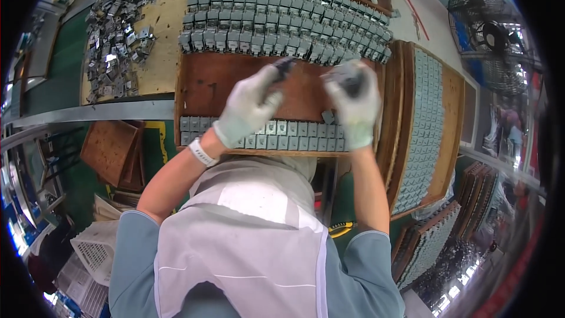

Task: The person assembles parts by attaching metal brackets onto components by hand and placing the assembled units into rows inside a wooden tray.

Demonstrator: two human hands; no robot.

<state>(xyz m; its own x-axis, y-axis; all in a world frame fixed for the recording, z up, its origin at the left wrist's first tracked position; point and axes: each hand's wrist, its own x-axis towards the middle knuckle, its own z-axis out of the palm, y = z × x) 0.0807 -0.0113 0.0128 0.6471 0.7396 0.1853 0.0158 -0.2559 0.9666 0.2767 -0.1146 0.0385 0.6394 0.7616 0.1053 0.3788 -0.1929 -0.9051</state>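
Hands in pale gloves hover over the wooden tray [200,85], left hand [250,106] and right hand [355,99] each pinching a grey part.

Pretty bright, even overhead light, soft shadows; heavy fisheye bending and black corners at the rim, gloved hands slightly motion-blurred.

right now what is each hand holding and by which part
Left hand in a grey glove pinches a small dark grey part by its lower end. Right hand wraps around a similar dark part; the exact hold is hidden.
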